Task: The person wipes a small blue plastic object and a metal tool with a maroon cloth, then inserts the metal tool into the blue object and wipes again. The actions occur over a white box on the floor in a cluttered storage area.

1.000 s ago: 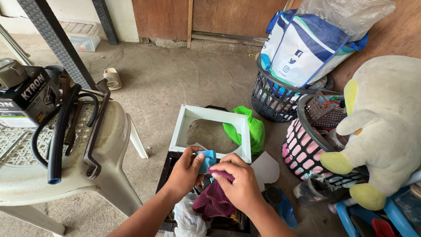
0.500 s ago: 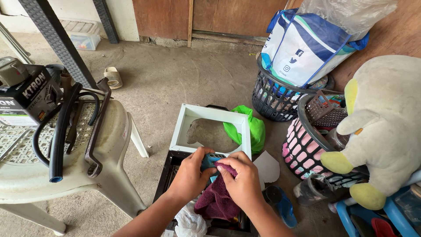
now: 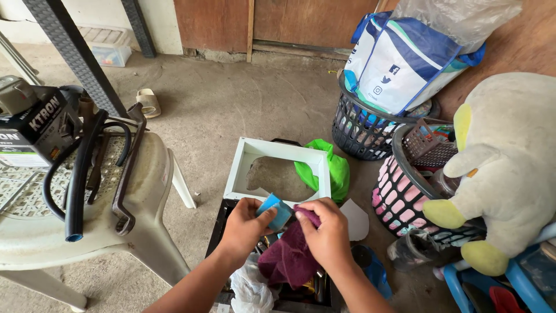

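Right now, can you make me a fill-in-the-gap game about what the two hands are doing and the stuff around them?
1. The left hand pinches a small folded piece coloured ____.
2. The right hand presses a crumpled maroon ____ above the black crate.
3. The thick black rubber hose lies on a pale plastic ____.
4. The big plush toy leans beside a pink-and-black ____.

Missing words: blue; cloth; chair; basket

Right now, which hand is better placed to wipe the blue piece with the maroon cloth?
Probably right: the right hand already grips the maroon cloth against the blue piece, which the left hand pinches.
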